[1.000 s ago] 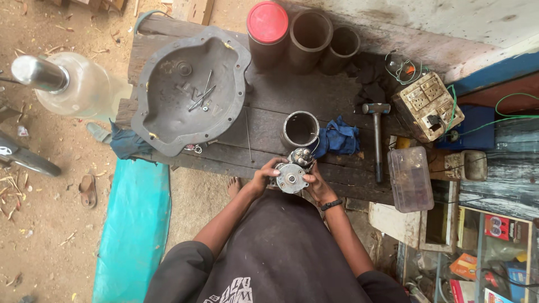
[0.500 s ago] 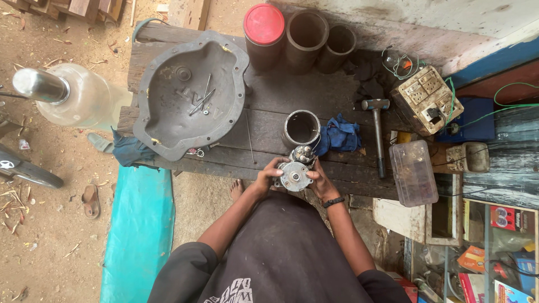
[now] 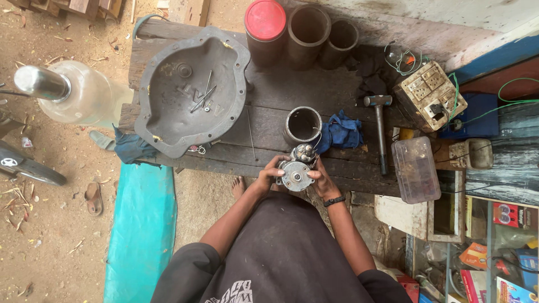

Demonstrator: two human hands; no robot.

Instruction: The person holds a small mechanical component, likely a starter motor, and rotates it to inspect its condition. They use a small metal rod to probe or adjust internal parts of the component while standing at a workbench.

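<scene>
Both of my hands grip a round grey metal motor part point(image 3: 296, 175) at the near edge of a dark wooden bench point(image 3: 269, 95). My left hand point(image 3: 270, 174) wraps its left side. My right hand point(image 3: 318, 178), with a black wristband, holds its right side. Just beyond the part stands an open metal cylinder point(image 3: 302, 124) with a blue rag point(image 3: 339, 132) beside it.
A large grey cast metal cover point(image 3: 191, 90) holding loose bolts fills the bench's left side. A red-lidded can point(image 3: 265, 29) and two dark tubes point(image 3: 323, 35) stand at the back. A hammer point(image 3: 379, 126), a socket box point(image 3: 429, 95) and a clear plastic box point(image 3: 415, 168) lie to the right. A teal tarp point(image 3: 140, 230) covers the ground.
My hands and the metal part stay in the same place at the bench edge. Only the view has shifted slightly.
</scene>
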